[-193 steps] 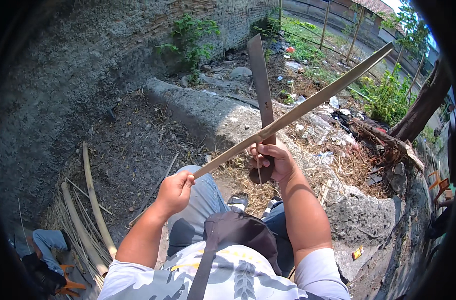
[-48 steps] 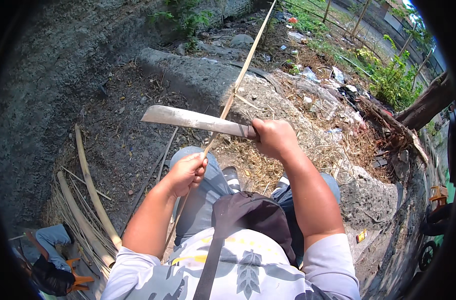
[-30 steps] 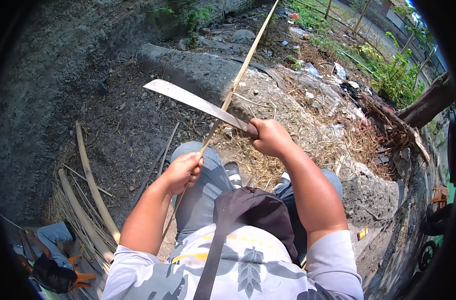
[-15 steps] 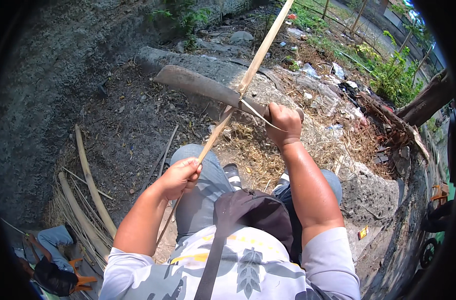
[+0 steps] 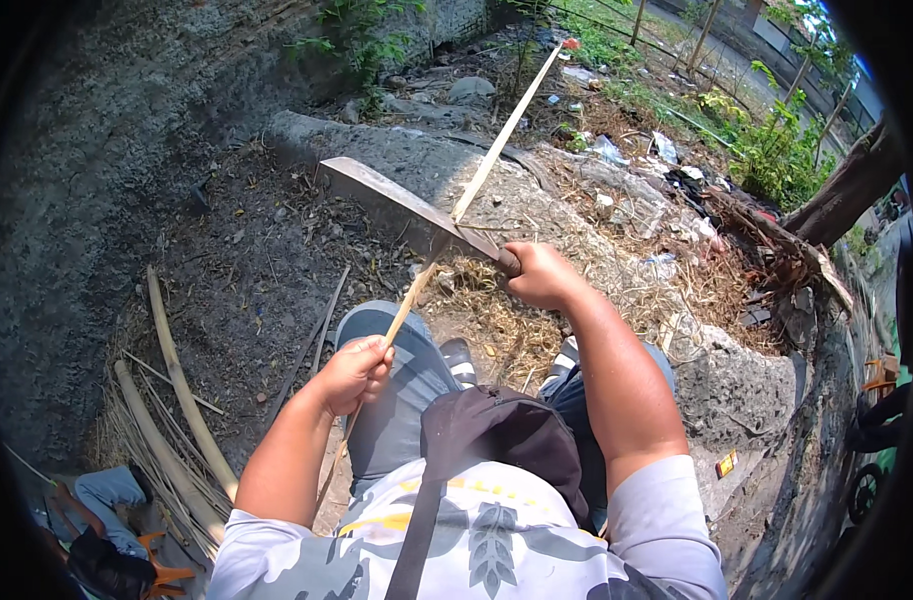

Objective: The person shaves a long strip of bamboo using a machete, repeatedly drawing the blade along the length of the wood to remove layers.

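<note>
My left hand [image 5: 359,376] is closed round the lower part of a long pale split strip of palm stalk or wood [image 5: 497,150], above my left knee. The strip slants up and away to the right. My right hand [image 5: 545,275] grips the handle of a machete [image 5: 402,200], whose broad dark blade points to the far left. The blade lies across the strip about midway along it, touching it. A thin shaving sticks out near the crossing. The strip's lower end runs down past my left forearm.
Several thick stalks [image 5: 177,390] and thin strips lie on the ground at the left. A stone block [image 5: 737,385] is at the right, with dry straw and litter beyond it. A tree trunk [image 5: 847,195] leans at far right. Another person [image 5: 107,520] sits at lower left.
The machete has moved down and toward me, its blade tilting to show its flat and edge differently. The strip's far end has dropped into view. My left hand has shifted slightly down and left.
</note>
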The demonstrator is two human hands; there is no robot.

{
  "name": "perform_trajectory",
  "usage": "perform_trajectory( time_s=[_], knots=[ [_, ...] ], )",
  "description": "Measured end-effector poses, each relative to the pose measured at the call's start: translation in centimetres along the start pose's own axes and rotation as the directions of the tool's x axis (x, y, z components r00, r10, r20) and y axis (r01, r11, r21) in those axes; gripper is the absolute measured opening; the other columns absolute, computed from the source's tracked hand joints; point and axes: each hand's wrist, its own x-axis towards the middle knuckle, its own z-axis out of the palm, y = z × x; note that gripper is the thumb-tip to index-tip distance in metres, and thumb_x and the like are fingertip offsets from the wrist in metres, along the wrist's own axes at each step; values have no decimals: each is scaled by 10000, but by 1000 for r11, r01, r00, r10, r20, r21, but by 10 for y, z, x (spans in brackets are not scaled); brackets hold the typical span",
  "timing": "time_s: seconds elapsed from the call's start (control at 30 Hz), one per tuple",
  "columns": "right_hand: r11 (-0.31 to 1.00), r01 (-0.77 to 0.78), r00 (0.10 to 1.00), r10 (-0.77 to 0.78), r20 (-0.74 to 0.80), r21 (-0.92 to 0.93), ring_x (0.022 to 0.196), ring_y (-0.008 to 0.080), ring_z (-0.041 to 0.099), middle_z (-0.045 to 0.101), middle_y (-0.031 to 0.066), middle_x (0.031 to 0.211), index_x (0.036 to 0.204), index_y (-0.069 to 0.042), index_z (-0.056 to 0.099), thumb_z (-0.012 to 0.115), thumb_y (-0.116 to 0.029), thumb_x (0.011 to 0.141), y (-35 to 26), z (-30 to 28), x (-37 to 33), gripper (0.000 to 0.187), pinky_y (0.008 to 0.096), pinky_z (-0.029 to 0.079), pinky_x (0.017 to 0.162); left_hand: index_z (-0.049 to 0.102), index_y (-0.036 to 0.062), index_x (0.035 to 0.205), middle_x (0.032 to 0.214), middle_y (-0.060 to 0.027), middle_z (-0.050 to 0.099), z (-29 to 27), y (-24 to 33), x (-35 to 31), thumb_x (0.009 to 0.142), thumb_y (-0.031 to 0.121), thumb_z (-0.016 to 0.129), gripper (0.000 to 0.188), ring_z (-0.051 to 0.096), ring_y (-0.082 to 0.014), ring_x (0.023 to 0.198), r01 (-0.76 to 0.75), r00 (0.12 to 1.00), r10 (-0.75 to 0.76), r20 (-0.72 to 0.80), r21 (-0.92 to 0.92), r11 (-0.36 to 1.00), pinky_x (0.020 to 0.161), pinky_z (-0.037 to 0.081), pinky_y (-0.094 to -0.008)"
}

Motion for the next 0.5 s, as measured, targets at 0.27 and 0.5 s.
perform_trajectory(
  time_s=[0.27, 0.5],
  knots=[
    [970, 54, 972, -106, -211, -238, 876, 377, 710, 717, 180, 893, 986, -93, 638, 634, -193, 888, -15, 22, -7, 140, 514, 542, 786, 528, 167, 928, 657, 94, 383, 6, -5, 1, 1082, 325, 480, 225, 282, -32, 497, 26, 999, -28, -34, -55, 998, 438, 220, -220],
    [880, 106, 882, -299, -365, -463, 785, 332, 703, 700, 99, 804, 869, -133, 587, 677, -154, 797, 20, 15, 8, 117, 462, 525, 731, 530, 166, 932, 655, 96, 389, 17, -8, -5, 1085, 338, 475, 237, 273, -37, 492, 62, 998, -64, -23, -63, 996, 433, 219, -217]
  ],
)
